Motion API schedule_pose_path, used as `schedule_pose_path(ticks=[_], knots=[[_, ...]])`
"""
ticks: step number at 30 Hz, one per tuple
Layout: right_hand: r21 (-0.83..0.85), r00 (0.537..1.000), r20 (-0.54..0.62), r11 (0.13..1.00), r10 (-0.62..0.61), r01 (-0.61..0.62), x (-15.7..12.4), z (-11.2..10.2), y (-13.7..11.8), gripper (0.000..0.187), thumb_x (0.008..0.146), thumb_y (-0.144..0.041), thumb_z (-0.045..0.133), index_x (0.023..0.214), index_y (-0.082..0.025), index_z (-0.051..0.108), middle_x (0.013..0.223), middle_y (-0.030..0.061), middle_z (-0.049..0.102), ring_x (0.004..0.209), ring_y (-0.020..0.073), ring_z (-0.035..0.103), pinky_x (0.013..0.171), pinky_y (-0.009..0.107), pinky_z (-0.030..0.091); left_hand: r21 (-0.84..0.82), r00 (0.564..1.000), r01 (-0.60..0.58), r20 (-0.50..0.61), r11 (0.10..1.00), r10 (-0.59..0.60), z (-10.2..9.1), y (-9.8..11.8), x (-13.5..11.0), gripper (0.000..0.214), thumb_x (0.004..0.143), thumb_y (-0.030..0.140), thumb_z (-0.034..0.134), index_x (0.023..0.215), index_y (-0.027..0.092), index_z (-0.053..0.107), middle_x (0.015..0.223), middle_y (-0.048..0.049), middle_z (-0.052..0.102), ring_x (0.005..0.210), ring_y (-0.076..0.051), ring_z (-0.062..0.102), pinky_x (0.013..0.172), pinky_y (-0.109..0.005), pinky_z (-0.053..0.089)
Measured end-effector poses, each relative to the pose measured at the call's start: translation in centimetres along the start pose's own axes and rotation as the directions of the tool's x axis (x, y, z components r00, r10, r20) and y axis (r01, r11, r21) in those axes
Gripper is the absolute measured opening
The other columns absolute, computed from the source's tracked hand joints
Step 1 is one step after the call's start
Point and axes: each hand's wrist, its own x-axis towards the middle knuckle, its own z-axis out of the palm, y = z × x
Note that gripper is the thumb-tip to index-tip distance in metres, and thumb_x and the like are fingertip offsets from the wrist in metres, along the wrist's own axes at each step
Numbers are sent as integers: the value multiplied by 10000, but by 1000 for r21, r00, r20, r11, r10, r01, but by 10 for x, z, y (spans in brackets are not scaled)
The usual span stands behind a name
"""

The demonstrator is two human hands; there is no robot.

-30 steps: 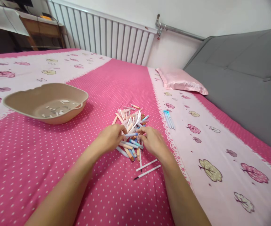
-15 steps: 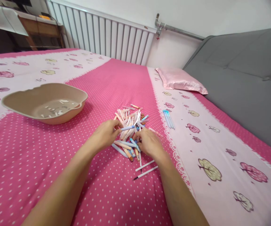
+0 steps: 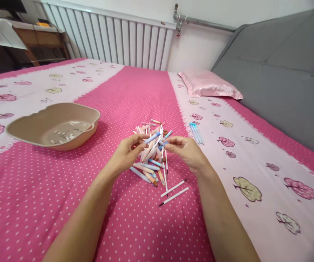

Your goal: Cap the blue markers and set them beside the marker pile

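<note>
From my distant seat I am watching two bare hands working above a loose heap of slim pens and pen parts in white, peach and pale blue plastic (image 3: 148, 153), which is lying at the centre of the frame on a bright pink bedspread with white dots (image 3: 135, 225).

The left hand (image 3: 131, 151), just left of centre, is pinching a pale lilac-blue pen with a deeper blue end (image 3: 152, 138) between thumb and curled fingers, leaving almost no gap. It is gripping low on the barrel, so the blue end is pointing up and rightward, probably to leave it free for the other hand.

The right hand (image 3: 188, 151), right of centre, is bringing thumb and fingertips together on a small blue plastic piece (image 3: 165, 143); I am not managing to tell whether that is a loose part or the tip of another pen. Both hands are hovering close over the heap, I judge so that pieces are staying within easy reach.

Below them, two thin white sticks with dark tips (image 3: 173, 197) are lying apart, side by side. At centre right, three pale blue pens with brighter blue ends (image 3: 197, 134) are resting in a neat row, seemingly grouped for being alike. At left, a wide beige plastic basin (image 3: 46, 116) is holding small white pieces (image 3: 69, 137), its raised walls likely containing them.
</note>
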Motion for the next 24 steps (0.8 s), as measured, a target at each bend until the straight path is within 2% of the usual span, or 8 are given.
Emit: schedule_pose_path(ticks=[3,6,9,12,19,24], knots=[[320,988,-146,948,43,6,-4,-2,-13,215,680,-316,679,824,-162,637,756,-4,646,673,71,601,693,209,490,-109,999,-24,-30,994,21,3,1,0,366,777,310,542,1107,157,586,869,-49,676,802,-160,612,732,-286,475],[438,972,-231,896,37,70,-8,-2,-23,185,659,-288,706,784,-167,643,724,-24,637,656,53,606,658,158,496,-167,997,-61,-55,984,52,7,0,0,354,757,312,582,1083,180,626,808,-34,695,760,-173,630,687,-283,496],[423,962,-274,896,-14,134,-12,0,-30,167,665,-275,705,787,-179,644,739,-25,644,671,59,618,646,151,502,-138,994,-92,-78,986,82,10,0,0,309,746,291,603,1032,190,662,841,-44,698,780,-186,636,694,-288,503],[377,965,-259,915,-43,142,-14,2,-31,189,678,-279,694,832,-183,642,768,-10,659,698,82,633,647,175,510,-139,994,-98,-64,985,89,12,0,0,286,742,269,611,1012,200,675,892,-52,694,821,-194,636,724,-291,503],[288,969,-244,951,-43,115,-14,5,-29,205,688,-286,682,856,-175,644,779,9,674,700,100,642,662,212,507,-253,998,-59,-1,966,61,15,0,-1,322,747,265,605,1063,221,651,823,-49,687,727,-196,653,656,-310,526],[240,966,-256,966,-37,101,-13,4,-30,210,686,-299,682,851,-174,645,777,13,679,700,108,644,661,227,503,-323,999,18,41,946,-5,17,1,-2,344,744,298,604,1076,214,640,763,-53,679,693,-230,660,603,-352,535]])
